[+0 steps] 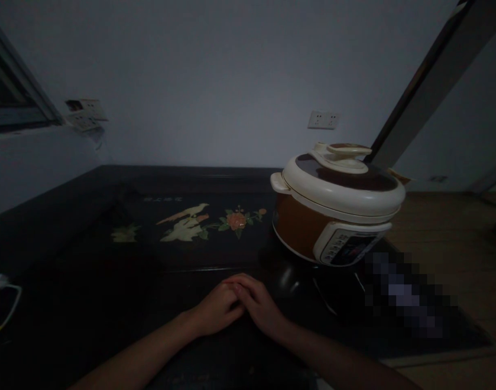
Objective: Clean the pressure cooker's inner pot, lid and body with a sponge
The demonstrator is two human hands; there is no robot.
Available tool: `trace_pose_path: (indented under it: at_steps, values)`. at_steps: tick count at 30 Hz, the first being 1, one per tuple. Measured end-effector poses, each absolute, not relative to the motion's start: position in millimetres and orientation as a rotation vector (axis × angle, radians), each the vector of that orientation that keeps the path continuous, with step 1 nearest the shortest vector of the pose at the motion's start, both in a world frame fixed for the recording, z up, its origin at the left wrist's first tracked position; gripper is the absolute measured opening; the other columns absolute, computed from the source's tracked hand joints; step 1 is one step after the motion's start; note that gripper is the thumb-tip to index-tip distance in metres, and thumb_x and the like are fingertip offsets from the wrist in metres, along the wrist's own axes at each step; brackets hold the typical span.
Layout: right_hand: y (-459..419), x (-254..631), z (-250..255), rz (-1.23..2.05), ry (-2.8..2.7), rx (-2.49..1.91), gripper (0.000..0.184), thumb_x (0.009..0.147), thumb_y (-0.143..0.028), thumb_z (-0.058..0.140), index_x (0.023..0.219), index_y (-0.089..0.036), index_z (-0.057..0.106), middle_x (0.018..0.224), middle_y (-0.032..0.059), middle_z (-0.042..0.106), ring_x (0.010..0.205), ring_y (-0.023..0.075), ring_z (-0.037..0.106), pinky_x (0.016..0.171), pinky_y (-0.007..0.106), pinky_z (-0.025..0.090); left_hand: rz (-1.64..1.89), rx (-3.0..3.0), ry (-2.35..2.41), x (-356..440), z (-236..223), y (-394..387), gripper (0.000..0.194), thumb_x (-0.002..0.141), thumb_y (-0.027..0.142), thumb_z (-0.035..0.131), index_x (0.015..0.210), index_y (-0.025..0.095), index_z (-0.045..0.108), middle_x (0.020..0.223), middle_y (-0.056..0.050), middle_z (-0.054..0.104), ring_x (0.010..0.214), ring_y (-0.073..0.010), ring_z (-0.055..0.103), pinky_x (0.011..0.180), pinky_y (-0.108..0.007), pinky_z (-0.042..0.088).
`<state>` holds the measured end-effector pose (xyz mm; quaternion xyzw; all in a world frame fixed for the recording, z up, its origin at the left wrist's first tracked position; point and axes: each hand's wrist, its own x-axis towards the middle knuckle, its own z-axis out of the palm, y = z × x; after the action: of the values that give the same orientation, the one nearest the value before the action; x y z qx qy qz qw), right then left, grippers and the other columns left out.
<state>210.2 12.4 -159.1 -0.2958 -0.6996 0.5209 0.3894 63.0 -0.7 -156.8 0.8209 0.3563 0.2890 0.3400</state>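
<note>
My left hand point(215, 310) and my right hand point(262, 309) rest together near the front of a dark glossy table point(122, 303). The fingers of my right hand lie folded over those of my left, and both hands are closed with no object seen in them. Ahead and to the right, apart from my hands, stands an electric pressure cooker point(299, 225) with a brown body, a cream rim and a lid point(345, 173) on top. Its control panel point(349, 244) faces right and toward me.
Painted flowers point(236, 220) and a bird point(187, 214) decorate the tabletop. A dark flat object point(341, 298) lies before the cooker, beside a blurred patch point(406, 298). Wall sockets point(323, 119) are behind. A white-edged item point(4, 303) sits at the left edge.
</note>
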Motion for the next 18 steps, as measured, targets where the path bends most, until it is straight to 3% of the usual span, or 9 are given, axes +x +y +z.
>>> trace_pose_path:
  at_steps: [18]
  values:
    - [12.8, 211.1, -158.5, 1.338, -1.783, -0.755, 0.030, 0.095, -0.037, 0.046, 0.105, -0.021, 0.069, 0.103, 0.0071, 0.069, 0.100, 0.0190, 0.063, 0.089, 0.033, 0.044, 0.742, 2.131, 0.935, 63.5, -157.8, 0.1, 0.021, 0.077, 0.007, 0.048, 0.084, 0.017, 0.064, 0.084, -0.004, 0.070, 0.093, -0.0174, 0.065, 0.088, -0.031, 0.049]
